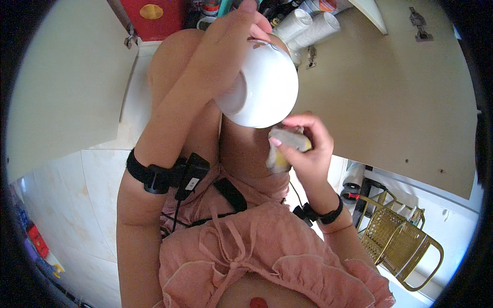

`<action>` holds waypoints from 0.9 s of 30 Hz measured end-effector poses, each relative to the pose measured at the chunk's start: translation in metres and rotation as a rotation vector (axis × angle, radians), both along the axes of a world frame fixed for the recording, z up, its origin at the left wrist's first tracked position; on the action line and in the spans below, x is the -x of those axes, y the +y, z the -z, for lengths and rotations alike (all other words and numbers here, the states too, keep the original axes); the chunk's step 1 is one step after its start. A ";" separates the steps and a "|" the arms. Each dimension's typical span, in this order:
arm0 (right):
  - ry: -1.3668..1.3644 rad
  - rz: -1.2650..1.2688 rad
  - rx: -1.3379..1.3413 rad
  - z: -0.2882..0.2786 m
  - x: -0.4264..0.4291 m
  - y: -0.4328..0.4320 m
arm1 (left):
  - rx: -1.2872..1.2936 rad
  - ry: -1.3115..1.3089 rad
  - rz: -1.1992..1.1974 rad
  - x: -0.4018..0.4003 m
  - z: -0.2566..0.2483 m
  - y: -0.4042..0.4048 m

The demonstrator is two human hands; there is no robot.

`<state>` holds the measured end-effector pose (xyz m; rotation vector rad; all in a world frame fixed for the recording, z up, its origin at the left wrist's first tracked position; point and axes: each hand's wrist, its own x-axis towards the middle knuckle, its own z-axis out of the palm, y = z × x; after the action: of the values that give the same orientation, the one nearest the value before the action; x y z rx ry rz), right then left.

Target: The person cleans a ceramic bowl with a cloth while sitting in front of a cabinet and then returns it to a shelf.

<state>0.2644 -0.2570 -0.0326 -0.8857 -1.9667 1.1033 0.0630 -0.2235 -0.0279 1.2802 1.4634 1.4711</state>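
Note:
My left hand (238,38) grips a white bowl (271,84) near its far side, above my bent knees. The bowl is tipped, with its glossy outer wall and foot ring in sight; a small brown mark shows near the fingers. Its inside is hidden. In my right hand (316,140) is a crumpled grey and yellow cloth (287,140), pinched between thumb and fingers. The cloth sits just below the bowl's near edge; whether they touch I cannot tell.
Cabinet doors (61,84) stand open on both sides, the right door (385,100) bearing metal hinges. Ahead are stacked white cups (317,29) and a red box (152,23) with a gold oval. A woven chair (400,235) stands at right on the tiled floor (96,184).

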 end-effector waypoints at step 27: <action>0.004 -0.200 0.424 -0.044 0.002 0.051 | -0.361 0.149 0.222 -0.001 0.014 -0.013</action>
<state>0.2624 -0.2063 0.0115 -0.9095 -1.8794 1.6777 0.0636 -0.2366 -0.0418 1.7429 1.1305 1.5601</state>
